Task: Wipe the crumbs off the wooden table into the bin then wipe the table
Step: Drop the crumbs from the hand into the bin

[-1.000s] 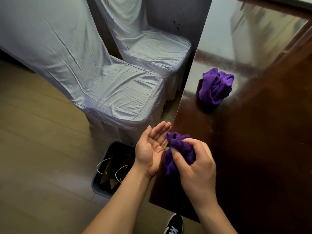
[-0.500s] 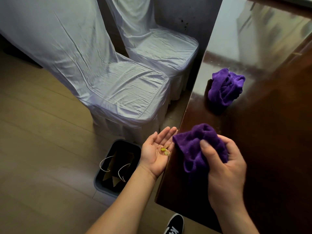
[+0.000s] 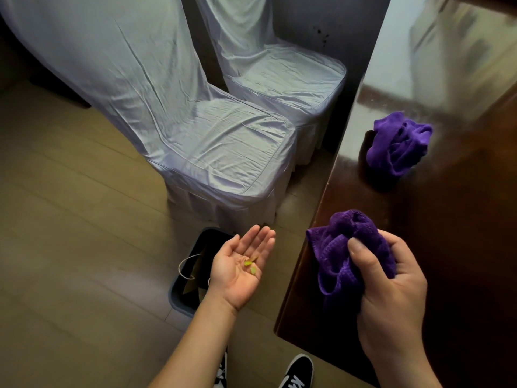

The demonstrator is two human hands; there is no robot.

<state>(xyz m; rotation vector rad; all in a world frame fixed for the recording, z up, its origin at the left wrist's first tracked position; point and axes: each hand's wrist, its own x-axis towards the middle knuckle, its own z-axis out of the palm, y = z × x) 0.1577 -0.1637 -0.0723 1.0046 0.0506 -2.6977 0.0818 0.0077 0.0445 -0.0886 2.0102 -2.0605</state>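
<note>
My left hand [image 3: 242, 264] is held palm up beside the table's left edge, fingers apart, with a few yellow-green crumbs [image 3: 250, 266] lying in the palm. It hovers partly over a dark bin [image 3: 193, 275] on the floor. My right hand [image 3: 391, 287] grips a bunched purple cloth [image 3: 344, 247] just above the near left corner of the dark glossy wooden table [image 3: 461, 219]. A second purple cloth [image 3: 398, 144] lies crumpled on the table farther back.
Two chairs in pale covers stand left of the table, the nearer chair [image 3: 223, 147] just behind the bin and the other chair [image 3: 282, 71] beyond it. The bin holds a paper bag with cord handles. My black shoe [image 3: 298, 371] is on the wood floor below.
My left hand has drawn away from the table edge toward the bin, carrying the crumbs. My right hand has lifted the cloth back from the edge and to the right.
</note>
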